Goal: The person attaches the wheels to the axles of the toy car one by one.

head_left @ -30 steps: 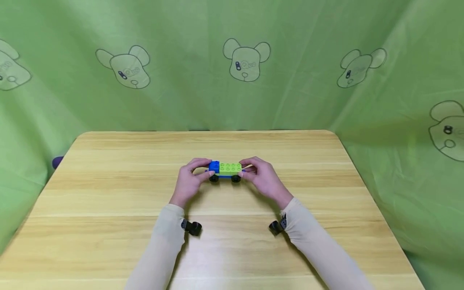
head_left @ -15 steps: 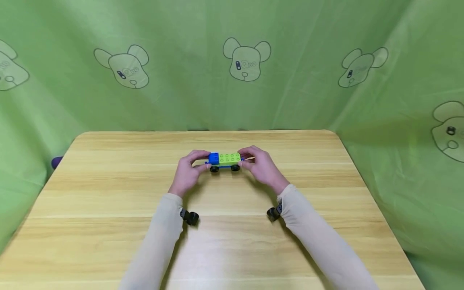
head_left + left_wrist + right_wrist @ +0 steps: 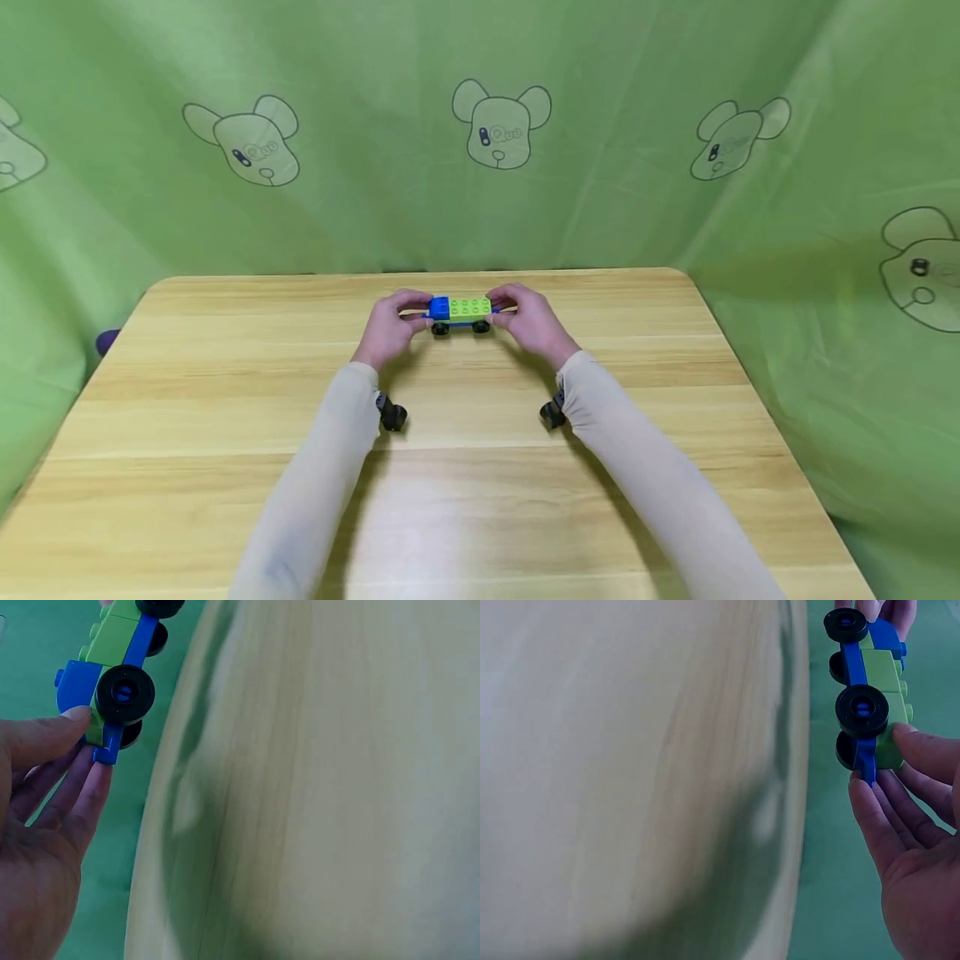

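Observation:
A toy truck of building bricks (image 3: 469,309) is held between both hands toward the far side of the table. It has a blue cab block, lime-green studded bricks, a blue base and black wheels. My left hand (image 3: 387,327) pinches the cab end, thumb on the near side and fingers behind. At the green end my right hand (image 3: 530,320) grips in the same way. In the left wrist view the truck's wheels (image 3: 125,694) hang above the tabletop. From the right wrist, the rear wheel (image 3: 862,710) also shows in the air, above a shadow on the wood.
The light wooden table (image 3: 465,500) has rounded far corners. Behind it and along both sides hangs a green curtain (image 3: 375,200) printed with bear heads. A small purple object (image 3: 107,342) shows beyond the left edge. Black wrist cameras (image 3: 392,413) sit at both sleeves.
Both hands have moved the toy truck away from the body, toward the table's far edge. Their grip on its two ends looks the same throughout.

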Demonstrator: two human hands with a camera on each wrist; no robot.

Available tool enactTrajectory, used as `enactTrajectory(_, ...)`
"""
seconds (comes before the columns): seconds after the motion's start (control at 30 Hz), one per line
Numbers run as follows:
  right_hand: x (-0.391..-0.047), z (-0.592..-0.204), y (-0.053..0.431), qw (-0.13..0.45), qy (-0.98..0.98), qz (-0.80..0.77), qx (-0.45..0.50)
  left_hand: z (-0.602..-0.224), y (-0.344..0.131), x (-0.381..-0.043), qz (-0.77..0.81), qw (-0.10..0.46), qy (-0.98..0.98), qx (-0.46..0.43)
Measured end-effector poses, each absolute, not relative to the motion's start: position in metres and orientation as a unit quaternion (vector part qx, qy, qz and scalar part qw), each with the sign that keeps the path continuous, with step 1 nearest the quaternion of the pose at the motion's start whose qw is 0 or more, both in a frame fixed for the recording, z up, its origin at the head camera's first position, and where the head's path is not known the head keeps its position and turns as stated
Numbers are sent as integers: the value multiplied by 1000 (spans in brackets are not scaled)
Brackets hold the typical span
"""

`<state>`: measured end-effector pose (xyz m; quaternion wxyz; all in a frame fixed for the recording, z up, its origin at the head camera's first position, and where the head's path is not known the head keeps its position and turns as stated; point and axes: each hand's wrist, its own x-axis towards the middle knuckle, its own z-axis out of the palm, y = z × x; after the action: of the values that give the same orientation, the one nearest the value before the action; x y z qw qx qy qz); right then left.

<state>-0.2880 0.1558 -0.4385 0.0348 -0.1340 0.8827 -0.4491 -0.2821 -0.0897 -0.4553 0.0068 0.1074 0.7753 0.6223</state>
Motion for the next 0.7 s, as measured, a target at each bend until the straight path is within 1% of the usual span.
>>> enactTrajectory(0.3, -301, -456, 152, 56, 878, -459, -124, -466, -89, -298, 572, 42, 814, 95)
enactTrajectory(0.7, -301, -461, 159, 76, 878, -456, -121, -465, -86, -294, 543, 54, 834, 86)
